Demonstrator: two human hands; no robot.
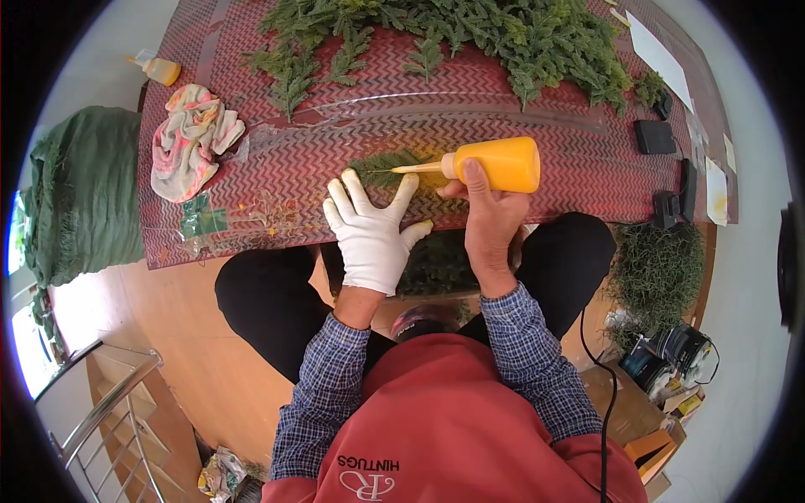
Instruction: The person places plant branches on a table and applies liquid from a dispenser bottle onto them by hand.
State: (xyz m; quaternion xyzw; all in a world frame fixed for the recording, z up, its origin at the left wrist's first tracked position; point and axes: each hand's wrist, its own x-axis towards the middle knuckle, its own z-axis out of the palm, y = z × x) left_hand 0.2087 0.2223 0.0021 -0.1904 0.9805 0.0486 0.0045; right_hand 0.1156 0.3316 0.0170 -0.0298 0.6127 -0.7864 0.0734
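Note:
My right hand (495,218), bare, grips a yellow squeeze bottle (507,164) that lies tilted nearly level. Its long thin nozzle points left, with the tip over a small green artificial sprig (387,165) on the table. My left hand (369,230) wears a white glove with yellowed fingertips. Its fingers are spread and rest at the near edge of the sprig, close below the nozzle tip. Part of the sprig is hidden by the fingers and the nozzle.
A heap of green branches (470,33) covers the far side of the red patterned table (293,159). A stained cloth (191,138) and a second small bottle (159,70) lie at left. Black devices (656,137) sit near the right edge. A stair railing (109,402) stands at lower left.

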